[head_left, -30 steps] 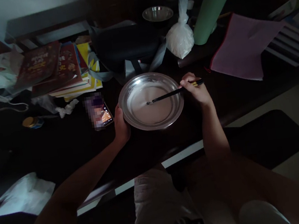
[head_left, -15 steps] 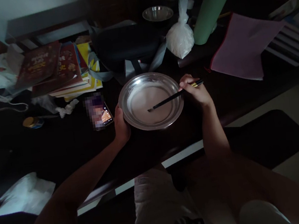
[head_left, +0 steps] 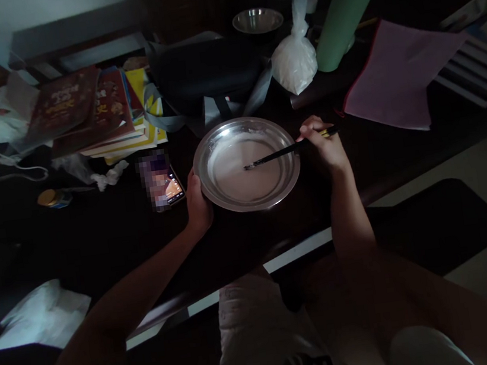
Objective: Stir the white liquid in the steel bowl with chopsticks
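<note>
The metal basin (head_left: 253, 204) sits on the table (head_left: 250, 235), directly in front of the person, and holds a pale, cloudy mixture (head_left: 238, 180). The left hand (head_left: 198, 203) cups the basin's left side, its fingers wrapped at the rim and partly hidden. The right hand (head_left: 325, 145), at the basin's right side, grips a slim dark stick (head_left: 278, 153) between its fingers; the stick slants over the basin's right rim, its tip at the mixture near the basin's middle.

The contents seem to be combined for the most part: the surface looks smooth and level, with no large lumps visible. What appears left is the whitish residue (head_left: 257, 131) clinging to the basin's far inner wall, not yet worked in. Whether anything remains unmixed at the bottom cannot be told. Beyond the basin, to the right, a knotted plastic bag (head_left: 295, 67) of white material stands closed.
</note>
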Available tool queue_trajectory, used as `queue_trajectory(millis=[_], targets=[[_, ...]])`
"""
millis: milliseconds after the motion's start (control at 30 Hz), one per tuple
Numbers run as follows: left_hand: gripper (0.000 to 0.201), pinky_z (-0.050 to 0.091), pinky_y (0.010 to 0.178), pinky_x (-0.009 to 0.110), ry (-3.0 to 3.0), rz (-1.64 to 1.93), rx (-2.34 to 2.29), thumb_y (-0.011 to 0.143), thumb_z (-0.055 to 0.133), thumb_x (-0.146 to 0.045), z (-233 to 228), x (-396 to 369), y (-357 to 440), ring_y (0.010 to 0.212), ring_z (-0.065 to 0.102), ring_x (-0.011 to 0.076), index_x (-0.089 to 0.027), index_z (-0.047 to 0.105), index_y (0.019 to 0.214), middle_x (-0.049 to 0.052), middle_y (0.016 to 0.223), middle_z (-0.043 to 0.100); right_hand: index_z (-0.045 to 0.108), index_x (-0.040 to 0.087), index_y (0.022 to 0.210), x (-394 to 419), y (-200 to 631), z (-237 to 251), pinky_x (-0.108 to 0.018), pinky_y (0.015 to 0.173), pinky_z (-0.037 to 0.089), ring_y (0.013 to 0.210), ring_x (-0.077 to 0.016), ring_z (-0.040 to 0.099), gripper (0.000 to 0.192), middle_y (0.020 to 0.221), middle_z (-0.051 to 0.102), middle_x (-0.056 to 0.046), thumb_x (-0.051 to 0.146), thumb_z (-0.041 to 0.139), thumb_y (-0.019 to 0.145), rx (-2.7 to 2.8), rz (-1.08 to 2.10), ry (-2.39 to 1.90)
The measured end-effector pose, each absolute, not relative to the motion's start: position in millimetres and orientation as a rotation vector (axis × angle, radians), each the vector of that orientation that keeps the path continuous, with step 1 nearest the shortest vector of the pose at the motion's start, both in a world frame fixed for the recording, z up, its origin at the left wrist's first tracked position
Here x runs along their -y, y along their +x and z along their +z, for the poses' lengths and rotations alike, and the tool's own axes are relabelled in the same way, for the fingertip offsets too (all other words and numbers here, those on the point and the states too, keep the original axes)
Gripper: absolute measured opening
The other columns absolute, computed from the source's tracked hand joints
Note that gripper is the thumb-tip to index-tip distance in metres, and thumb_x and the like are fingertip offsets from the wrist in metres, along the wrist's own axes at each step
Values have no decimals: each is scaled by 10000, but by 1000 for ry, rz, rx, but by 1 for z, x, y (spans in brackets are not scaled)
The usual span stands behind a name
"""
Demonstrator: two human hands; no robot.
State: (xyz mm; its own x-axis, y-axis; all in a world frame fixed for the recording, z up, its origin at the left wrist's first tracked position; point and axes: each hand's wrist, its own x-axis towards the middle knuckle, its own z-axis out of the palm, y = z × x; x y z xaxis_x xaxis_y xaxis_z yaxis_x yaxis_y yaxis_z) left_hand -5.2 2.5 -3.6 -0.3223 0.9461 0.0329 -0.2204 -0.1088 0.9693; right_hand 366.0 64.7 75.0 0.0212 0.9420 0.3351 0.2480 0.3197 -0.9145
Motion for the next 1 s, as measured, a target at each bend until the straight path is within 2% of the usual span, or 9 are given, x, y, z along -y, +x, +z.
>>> queue_trajectory(millis=[167, 300, 500, 633, 833, 1000], targets=[[638, 642, 1445, 526, 948, 1612, -1223, 1094, 843, -884, -4, -2, -7, 1566, 829, 365, -296, 942, 1318, 100, 1522, 951, 809, 350, 736, -65, 365, 75, -638, 1187, 618, 1061, -327, 709, 796, 869, 651, -32, 1138, 893, 808, 1550, 863, -1129], [699, 621, 1466, 534, 1011, 1585, -1223, 1102, 804, -932, -5, -2, -7, 1632, 801, 377, -301, 927, 1377, 119, 1543, 940, 788, 343, 705, -64, 366, 75, -641, 1239, 594, 1043, -307, 697, 796, 864, 626, -23, 1120, 880, 852, 1494, 797, -1141], [705, 601, 1483, 558, 1006, 1630, -1249, 1129, 800, -910, -10, -3, -6, 1574, 809, 394, -248, 921, 1339, 145, 1523, 944, 813, 344, 762, -64, 365, 75, -600, 1180, 619, 1046, -305, 695, 720, 885, 622, -19, 1045, 933, 875, 1553, 848, -1138], [700, 592, 1501, 537, 1020, 1595, -1234, 1141, 784, -910, -10, -3, -9, 1655, 788, 377, -282, 918, 1420, 133, 1579, 927, 770, 343, 746, -66, 369, 73, -597, 1197, 608, 1038, -300, 675, 688, 887, 571, -19, 986, 904, 951, 1486, 782, -1154], [687, 593, 1502, 532, 979, 1589, -1228, 1098, 821, -928, -4, -2, -8, 1637, 808, 372, -312, 937, 1379, 97, 1554, 949, 826, 346, 781, -65, 367, 72, -620, 1195, 619, 1048, -309, 706, 710, 899, 641, -27, 1040, 917, 897, 1571, 844, -1116], [732, 593, 1496, 573, 1015, 1603, -1215, 1096, 812, -939, -7, -3, -6, 1616, 803, 381, -288, 922, 1411, 125, 1564, 933, 776, 345, 698, -64, 367, 75, -630, 1197, 616, 1059, -316, 713, 791, 866, 628, -26, 1112, 881, 861, 1466, 815, -1135]])
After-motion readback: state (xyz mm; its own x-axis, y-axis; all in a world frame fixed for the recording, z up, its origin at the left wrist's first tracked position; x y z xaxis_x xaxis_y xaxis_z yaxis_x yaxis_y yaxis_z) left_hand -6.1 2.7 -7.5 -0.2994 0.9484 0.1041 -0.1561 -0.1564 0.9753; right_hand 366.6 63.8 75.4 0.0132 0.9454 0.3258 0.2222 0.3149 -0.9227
